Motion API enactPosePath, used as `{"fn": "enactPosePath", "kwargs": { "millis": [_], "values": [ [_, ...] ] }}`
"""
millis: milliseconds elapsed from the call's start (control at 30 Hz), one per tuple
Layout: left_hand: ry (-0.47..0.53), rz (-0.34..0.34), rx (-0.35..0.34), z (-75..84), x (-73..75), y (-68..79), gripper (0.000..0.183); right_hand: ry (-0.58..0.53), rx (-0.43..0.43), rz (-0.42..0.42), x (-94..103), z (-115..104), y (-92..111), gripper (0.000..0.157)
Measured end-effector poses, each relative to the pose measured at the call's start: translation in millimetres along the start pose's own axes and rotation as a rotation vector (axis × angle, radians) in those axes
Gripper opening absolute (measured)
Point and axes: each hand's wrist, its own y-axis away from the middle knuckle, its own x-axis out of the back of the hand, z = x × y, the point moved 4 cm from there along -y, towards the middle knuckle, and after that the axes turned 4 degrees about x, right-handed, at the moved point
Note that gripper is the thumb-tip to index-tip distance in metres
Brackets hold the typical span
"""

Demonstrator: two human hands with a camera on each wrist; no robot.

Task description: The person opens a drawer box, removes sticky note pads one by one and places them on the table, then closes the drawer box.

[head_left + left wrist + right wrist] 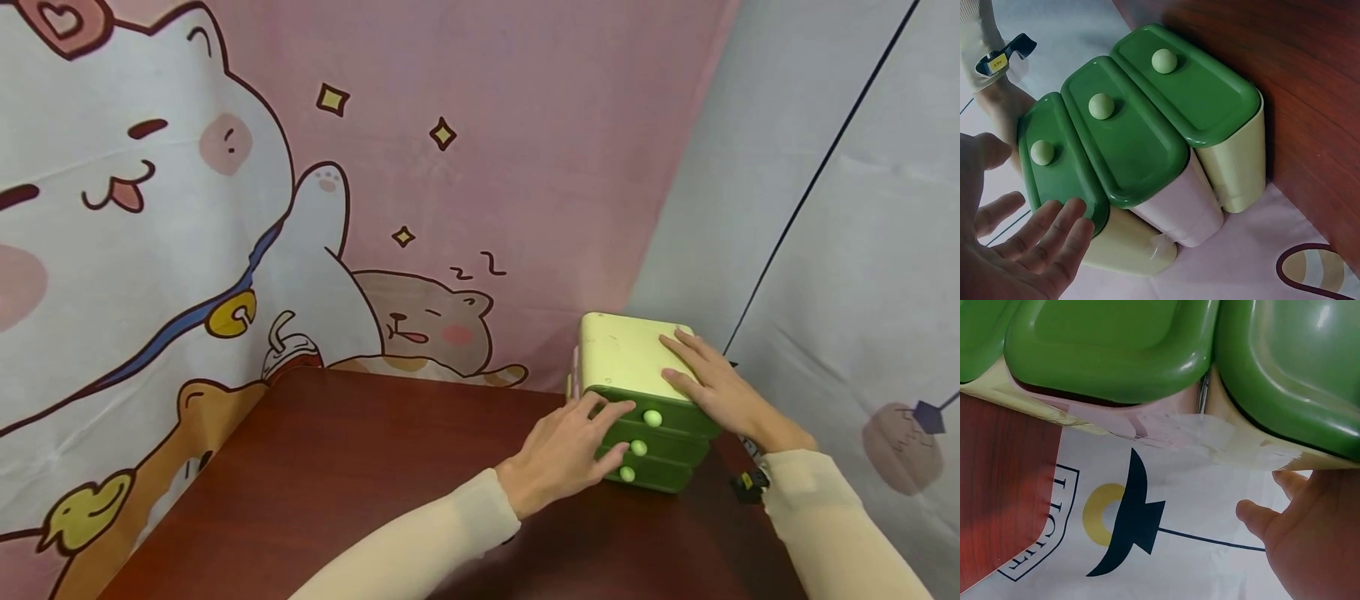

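A small chest of three stacked drawers (628, 353) stands at the table's right end, with green fronts, round pale green knobs and a pale yellow top. Its middle tier (1175, 215) is pink at the side, between two yellow ones. My right hand (723, 396) rests on the right of the top with fingers extended. In front of the left side of the fronts, my left hand (562, 450) has its fingers spread, fingertips close to the top drawer (1063, 165) and left of its knob (652, 418). It holds nothing. All drawers look pushed in.
The dark red-brown table (360, 467) stretches to the left. Behind it hangs a pink cloth (525, 167) with cartoon animals, and a pale printed cloth (840, 275) lies along the right. Clear tape (1210, 431) joins the tiers at the side.
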Motion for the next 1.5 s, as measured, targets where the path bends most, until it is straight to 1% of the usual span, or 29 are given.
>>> {"fn": "enactPosePath", "kwargs": {
  "millis": [200, 267, 367, 567, 767, 900, 1100, 1200, 1300, 1400, 1500],
  "values": [
    [0.02, -0.057, 0.011, 3.9, -4.4, -5.3, 0.056, -0.003, -0.001, 0.002, -2.1, 2, 1, 0.075],
    [0.019, -0.065, 0.011, 4.7, -5.9, -6.8, 0.057, -0.004, 0.006, 0.004, -2.9, 2, 1, 0.075],
    [-0.002, -0.047, 0.005, 5.9, -7.1, -9.5, 0.056, -0.004, 0.012, 0.008, -3.1, 1, -1, 0.074],
    [-0.045, 0.043, -0.026, 9.5, -7.7, -14.7, 0.049, 0.0, 0.007, 0.001, -3.4, -2, 0, 0.075],
    [-0.076, 0.06, -0.036, 13.3, -11.5, -22.6, 0.045, 0.002, 0.009, 0.008, -3.0, -2, 0, 0.074],
    [-0.098, 0.075, -0.056, 15.2, -13.6, -26.1, 0.039, 0.004, 0.006, 0.009, -1.9, -2, -1, 0.074],
    [-0.132, 0.074, -0.101, 20.4, -17.2, -32.0, 0.03, 0.012, 0.011, 0.016, -0.6, 2, -1, 0.073],
    [-0.15, 0.066, -0.12, 23.9, -20.0, -35.6, 0.029, 0.006, 0.011, 0.021, 0.3, 5, 1, 0.073],
    [-0.151, 0.044, -0.135, 26.4, -22.4, -37.7, 0.03, 0.005, 0.008, 0.027, 1.0, 6, 3, 0.073],
    [-0.145, 0.022, -0.139, 26.9, -24.5, -38.2, 0.03, 0.001, 0.003, 0.022, 0.6, 5, 3, 0.073],
    [-0.153, 0.019, -0.14, 26.1, -27.1, -38.2, 0.028, -0.009, -0.001, 0.009, -0.7, 1, 1, 0.074]
  ]
}}
